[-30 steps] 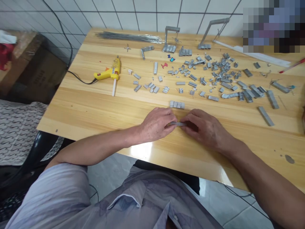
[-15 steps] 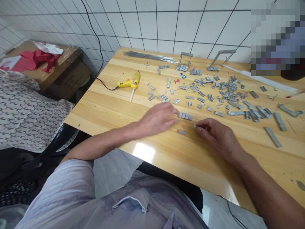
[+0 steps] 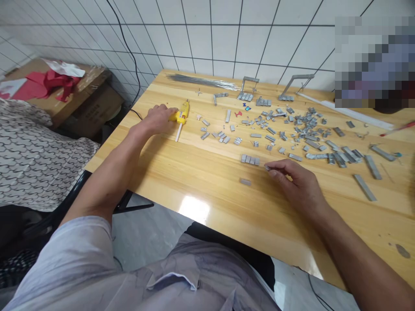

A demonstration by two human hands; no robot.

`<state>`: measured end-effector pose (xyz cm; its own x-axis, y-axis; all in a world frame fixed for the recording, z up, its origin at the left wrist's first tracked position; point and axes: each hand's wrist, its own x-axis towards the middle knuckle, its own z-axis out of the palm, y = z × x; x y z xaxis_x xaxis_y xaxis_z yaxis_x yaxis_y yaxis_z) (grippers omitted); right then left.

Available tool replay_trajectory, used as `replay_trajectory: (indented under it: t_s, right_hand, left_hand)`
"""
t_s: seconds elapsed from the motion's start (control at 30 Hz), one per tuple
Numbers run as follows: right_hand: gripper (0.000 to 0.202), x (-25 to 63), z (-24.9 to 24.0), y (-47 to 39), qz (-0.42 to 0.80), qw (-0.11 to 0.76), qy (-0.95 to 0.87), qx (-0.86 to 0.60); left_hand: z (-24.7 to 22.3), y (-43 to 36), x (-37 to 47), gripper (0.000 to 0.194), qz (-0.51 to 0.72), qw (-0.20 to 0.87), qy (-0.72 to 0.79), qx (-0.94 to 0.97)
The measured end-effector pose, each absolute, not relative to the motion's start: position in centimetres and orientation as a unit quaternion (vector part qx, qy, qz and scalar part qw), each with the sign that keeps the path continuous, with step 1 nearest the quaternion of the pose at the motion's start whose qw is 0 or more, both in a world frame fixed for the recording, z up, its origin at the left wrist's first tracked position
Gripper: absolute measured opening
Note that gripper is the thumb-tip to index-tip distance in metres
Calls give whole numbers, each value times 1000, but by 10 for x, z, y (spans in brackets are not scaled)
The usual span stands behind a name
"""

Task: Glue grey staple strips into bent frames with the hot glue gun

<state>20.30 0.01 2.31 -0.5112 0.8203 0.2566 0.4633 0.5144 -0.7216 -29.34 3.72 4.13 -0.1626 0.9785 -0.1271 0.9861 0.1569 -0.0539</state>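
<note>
In the head view, the yellow glue gun [image 3: 183,114] lies on the left side of the bench [image 3: 207,166], its long axis going from nozzle [image 3: 187,103], toward the tiled wall [image 3: 223,41], to white stick [image 3: 178,133], toward the near edge. The left hand [image 3: 158,119] covers its handle, so whether this grip is closed I cannot tell; the right hand [image 3: 295,181] pinches narrowly a small gray piece [image 3: 267,168], mostly hidden
</note>
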Motion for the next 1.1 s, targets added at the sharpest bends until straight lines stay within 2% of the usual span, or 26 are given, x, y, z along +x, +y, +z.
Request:
replay_trajectory:
  t_s: [0.23,0.37,0.47,0.6,0.8,1.1]
  right_hand:
    - [14,199,26,0,409,340,-736,-419]
    - [28,199,28,4,537,363,-624,-437]
    - [34,198,31,7,570,382,-582,-437]
    - [29,197,43,9,530,390,-607,-445]
    - [17,199,58,5,454,395,-652,-462]
    - [12,191,25,1,329,437,-720,-426]
  left_hand:
    - [51,42,-270,45,33,-1,746,665]
    - [80,21,-227,33,134,-29,704,696]
    - [101,0,-185,26,179,-23,653,736]
    - [103,-25,-138,24,241,-14,562,791]
    - [64,-39,-107,28,305,56,470,826]
    - [42,-48,-105,18,355,156,424,818]
